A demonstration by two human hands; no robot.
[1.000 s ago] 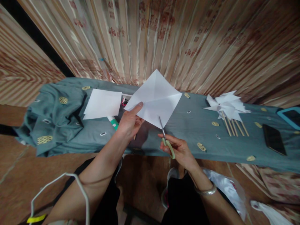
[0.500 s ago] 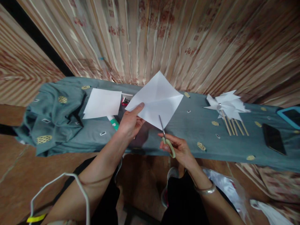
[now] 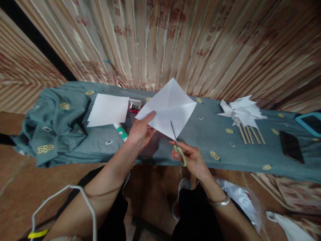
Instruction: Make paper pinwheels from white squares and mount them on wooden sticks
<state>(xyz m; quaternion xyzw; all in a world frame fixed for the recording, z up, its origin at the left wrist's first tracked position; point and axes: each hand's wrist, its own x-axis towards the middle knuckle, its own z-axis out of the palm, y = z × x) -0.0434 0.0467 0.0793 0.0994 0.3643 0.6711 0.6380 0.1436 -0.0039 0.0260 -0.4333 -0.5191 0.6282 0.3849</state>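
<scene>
My left hand (image 3: pixel 142 130) pinches the left corner area of a white paper square (image 3: pixel 170 103), thumb on top and fingers beneath. The sheet is turned like a diamond and has crease lines across it. In my right hand (image 3: pixel 190 156) is a pair of scissors (image 3: pixel 179 154) with pale green handles. One blade lies over the paper at its near corner; the other blade is hidden, so I cannot tell how far the cut reaches. Both hands are above the front half of the cloth-covered table.
White paper sheets (image 3: pixel 109 109) lie on the table cloth (image 3: pixel 160 150) at left, beside a glue stick (image 3: pixel 121 131) and a small red box of metal bits (image 3: pixel 135 106). Paper pinwheels on sticks (image 3: pixel 242 112), a dark phone (image 3: pixel 291 146) and a blue-framed device (image 3: pixel 311 124) are at right.
The paper has shifted very slightly down and right relative to the table, together with my left hand. The scissors stay at its near corner, still in my right hand.
</scene>
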